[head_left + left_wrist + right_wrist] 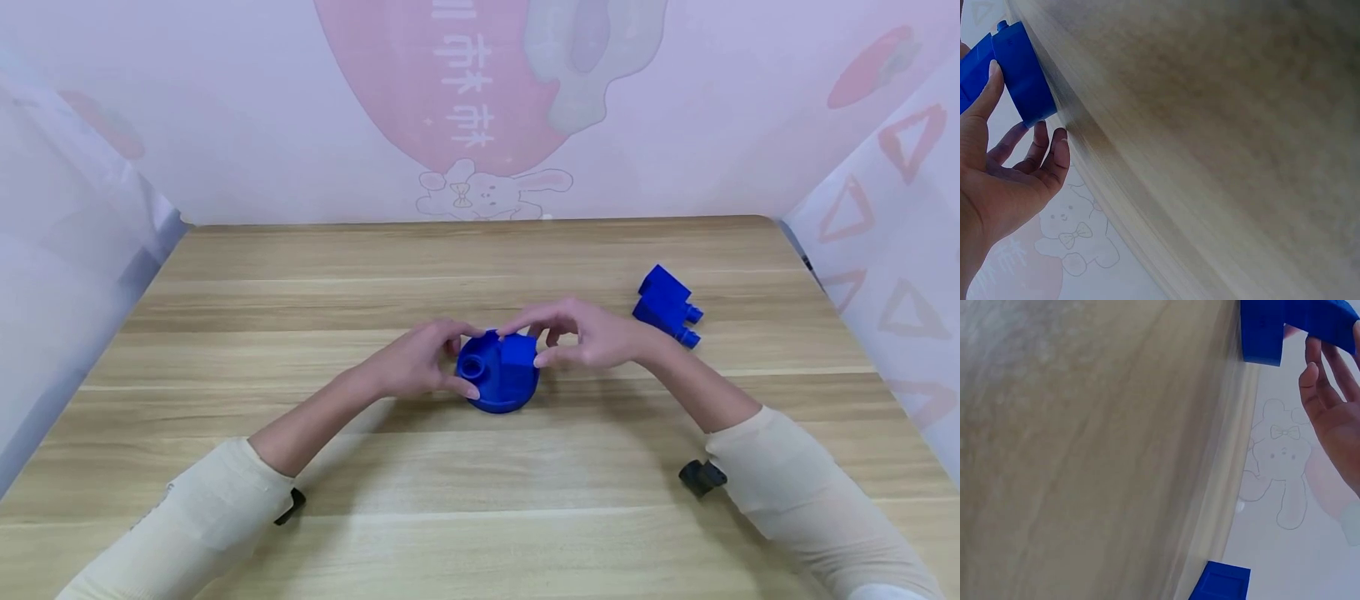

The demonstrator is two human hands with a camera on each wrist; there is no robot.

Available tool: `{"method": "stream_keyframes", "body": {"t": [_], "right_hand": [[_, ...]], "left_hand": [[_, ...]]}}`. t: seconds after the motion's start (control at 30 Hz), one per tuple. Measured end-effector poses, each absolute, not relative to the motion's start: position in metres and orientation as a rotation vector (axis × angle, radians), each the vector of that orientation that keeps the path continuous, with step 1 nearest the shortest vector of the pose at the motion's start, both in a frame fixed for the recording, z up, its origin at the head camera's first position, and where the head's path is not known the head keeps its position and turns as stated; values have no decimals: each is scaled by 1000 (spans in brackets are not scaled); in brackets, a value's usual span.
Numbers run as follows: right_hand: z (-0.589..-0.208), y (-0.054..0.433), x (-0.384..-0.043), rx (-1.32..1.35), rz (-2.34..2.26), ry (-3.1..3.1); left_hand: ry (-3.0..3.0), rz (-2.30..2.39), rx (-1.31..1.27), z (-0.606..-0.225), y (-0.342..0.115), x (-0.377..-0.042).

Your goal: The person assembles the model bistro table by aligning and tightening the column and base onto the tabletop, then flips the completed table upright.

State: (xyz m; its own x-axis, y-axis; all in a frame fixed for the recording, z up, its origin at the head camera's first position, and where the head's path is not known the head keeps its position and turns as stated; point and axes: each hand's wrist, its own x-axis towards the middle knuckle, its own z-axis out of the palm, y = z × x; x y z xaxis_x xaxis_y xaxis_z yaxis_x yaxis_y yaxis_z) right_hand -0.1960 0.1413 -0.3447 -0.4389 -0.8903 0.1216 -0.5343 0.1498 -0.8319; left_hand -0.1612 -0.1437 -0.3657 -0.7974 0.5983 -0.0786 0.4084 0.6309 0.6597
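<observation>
A round blue plastic base (501, 406) lies on the table in front of me, with a short round socket (472, 367) on its left part. On its right part stands a blue angled block (517, 354). My left hand (416, 360) holds the base's left side, thumb at the near edge and fingers at the far edge. From the right, my right hand (596, 336) pinches the block between thumb and index finger. In the left wrist view, the left thumb lies against the blue side wall (1022, 78). The right wrist view shows the block (1325, 319) above the base (1262, 334).
Another blue block (663, 298) with two ridged pegs lies farther back on the right, near the right forearm. The wooden table (480, 517) ends at a printed wall sheet (262, 108) behind. Black devices (702, 477) sit at both sleeves.
</observation>
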Motion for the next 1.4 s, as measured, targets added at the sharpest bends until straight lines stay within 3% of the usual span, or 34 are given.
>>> {"method": "stream_keyframes", "body": {"t": [0.3, 0.83, 1.17, 1.4], "right_hand": [[-347, 145, -195, -1223, -1347, 2076], [-346, 154, -193, -1435, -1167, 1897], [-343, 143, -187, -1286, -1218, 2091], [-346, 137, -182, -1402, -1247, 2133]], "left_hand": [[2568, 944, 815, -365, -143, -161], [2569, 930, 807, -365, -143, -159], [2569, 931, 805, -365, -142, -159], [2569, 931, 795, -365, -143, -159]]}}
